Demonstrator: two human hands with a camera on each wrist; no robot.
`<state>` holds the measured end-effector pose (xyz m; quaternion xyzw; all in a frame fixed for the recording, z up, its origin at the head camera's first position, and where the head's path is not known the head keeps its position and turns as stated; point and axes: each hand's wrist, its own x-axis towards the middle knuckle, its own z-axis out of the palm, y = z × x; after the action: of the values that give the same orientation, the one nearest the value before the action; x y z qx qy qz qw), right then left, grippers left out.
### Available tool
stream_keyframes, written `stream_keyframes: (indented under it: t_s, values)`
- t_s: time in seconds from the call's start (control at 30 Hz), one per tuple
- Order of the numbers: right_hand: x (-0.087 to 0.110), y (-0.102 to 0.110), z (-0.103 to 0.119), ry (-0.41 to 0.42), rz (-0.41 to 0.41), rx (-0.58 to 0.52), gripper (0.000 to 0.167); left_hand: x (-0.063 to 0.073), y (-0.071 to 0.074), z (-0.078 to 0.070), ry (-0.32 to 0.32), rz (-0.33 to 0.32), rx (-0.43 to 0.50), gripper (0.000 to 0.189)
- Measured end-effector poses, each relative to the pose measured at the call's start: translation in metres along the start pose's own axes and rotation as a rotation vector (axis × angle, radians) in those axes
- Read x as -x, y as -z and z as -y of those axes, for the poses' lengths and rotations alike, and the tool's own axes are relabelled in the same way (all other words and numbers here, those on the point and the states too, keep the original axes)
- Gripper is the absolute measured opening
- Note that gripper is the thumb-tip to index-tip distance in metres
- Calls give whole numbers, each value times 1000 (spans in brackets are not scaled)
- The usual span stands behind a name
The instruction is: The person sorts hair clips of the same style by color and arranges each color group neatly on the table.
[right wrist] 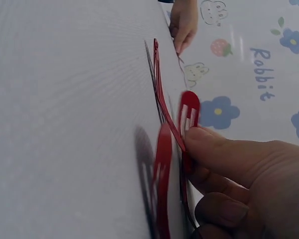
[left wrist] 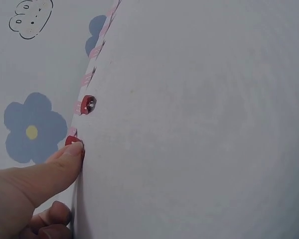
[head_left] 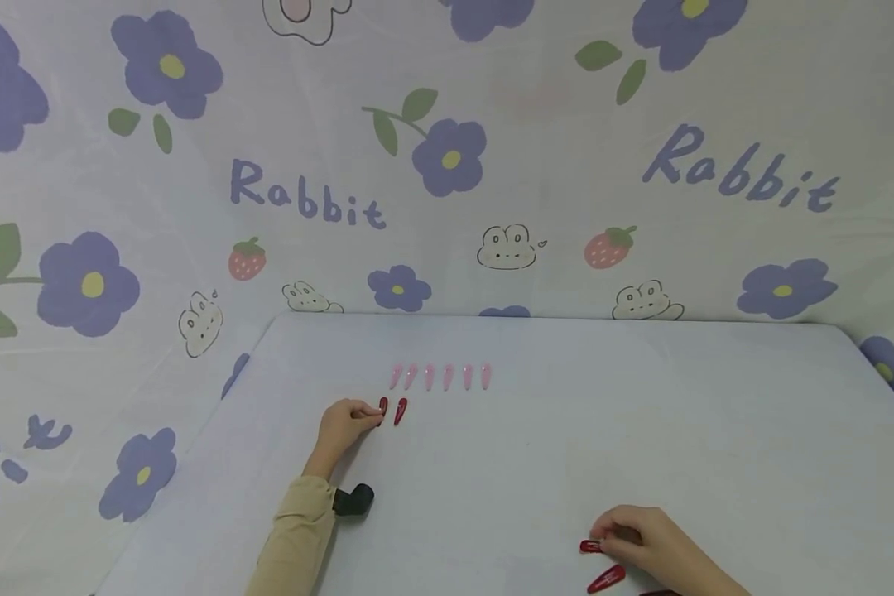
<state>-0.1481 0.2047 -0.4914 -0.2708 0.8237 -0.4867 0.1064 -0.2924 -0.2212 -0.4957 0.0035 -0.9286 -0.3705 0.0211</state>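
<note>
Toward the left of the white table, my left hand pinches a red snap hair clip at the left end of a short row. Just right of it lies a second red clip. In the left wrist view the thumb covers part of the pinched clip. Near the front edge my right hand holds another red snap hair clip between thumb and fingers; its slotted end sticks up in the right wrist view. Beside that hand, more red clips lie on the table, one partly hidden under it.
Behind the red pair runs a row of several pink snap hair clips, side by side. A black wrist device sits on the left sleeve. The white tabletop ends at a patterned cloth backdrop.
</note>
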Motion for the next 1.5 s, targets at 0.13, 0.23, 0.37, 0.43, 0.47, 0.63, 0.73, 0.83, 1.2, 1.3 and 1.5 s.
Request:
stream_keyframes:
  t_s: [0.13, 0.23, 0.37, 0.43, 0.47, 0.63, 0.73, 0.83, 1.2, 1.3, 1.5]
  values:
    - [-2, -2, -2, 0, -29, 37, 13, 0, 1, 1, 8, 5, -2, 9]
    - [-2, -4, -3, 0, -55, 53, 10, -1, 1, 3, 17, 9, -9, 8]
    - [-2, -6, -2, 29, -91, 61, 6, -1, 1, 5, 19, 13, -14, 8]
    - [-2, -6, -2, 34, -103, 61, 8, -1, 2, 5, 14, 16, -19, 8]
    - [-2, -7, -2, 36, -108, 63, 9, 0, 2, 5, 11, 18, -21, 8]
    - [-1, -8, -1, 23, -104, 66, 12, -1, 5, 3, 14, 41, -17, 9]
    - [0, -9, -1, 9, -100, 62, 12, -2, 7, 5, 25, 62, -9, 10]
    - [0, -10, -1, 14, -99, 59, 13, -3, 7, 7, 39, 73, -5, 11]
    - [-3, -8, 2, -10, -117, 87, 13, -5, 11, 2, 41, 83, -19, 12]
    - [-4, -4, 5, -53, -103, 76, 12, -7, 10, 0, 26, 89, -25, 13]
    - [-9, 5, 8, -190, -33, -41, 11, -8, 6, 2, 26, 93, -16, 13]
